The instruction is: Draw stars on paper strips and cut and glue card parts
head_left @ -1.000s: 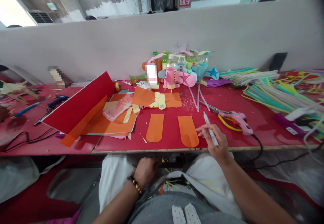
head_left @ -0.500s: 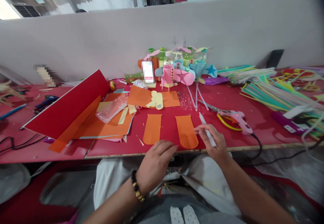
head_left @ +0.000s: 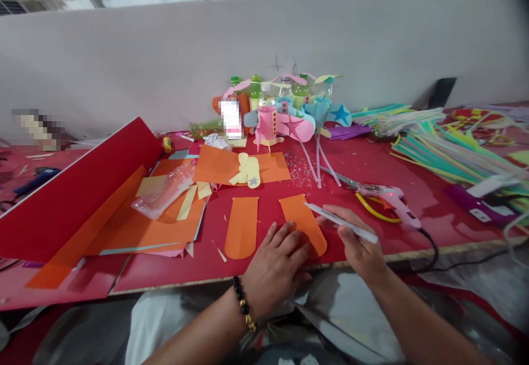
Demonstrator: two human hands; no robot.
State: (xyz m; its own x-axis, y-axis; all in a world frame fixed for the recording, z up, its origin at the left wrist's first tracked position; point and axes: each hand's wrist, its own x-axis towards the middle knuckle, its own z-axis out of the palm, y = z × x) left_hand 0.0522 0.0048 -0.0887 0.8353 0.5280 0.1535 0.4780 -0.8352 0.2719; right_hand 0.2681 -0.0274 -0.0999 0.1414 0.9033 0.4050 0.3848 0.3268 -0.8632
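Observation:
My left hand lies with its fingers stretched out over the lower left part of the right-hand orange paper piece, covering some of it. That piece is tilted and has a rounded near end. A second orange paper piece of like shape lies to the left, apart from my fingers. Between the fingers of my right hand is a slim white pen. Its tip points left, over the upper right of the tilted piece; whether it touches the paper I cannot tell.
A pink glue gun and scissors lie to the right. Bottle crafts stand at the back. Orange sheets, a clear plastic bottle piece and a red board fill the left. Coloured strips lie far right.
My left hand has moved right and onto the right-hand orange piece, which is now more tilted. The pen in my right hand has swung to a flatter angle, tip over that piece. The view has shifted.

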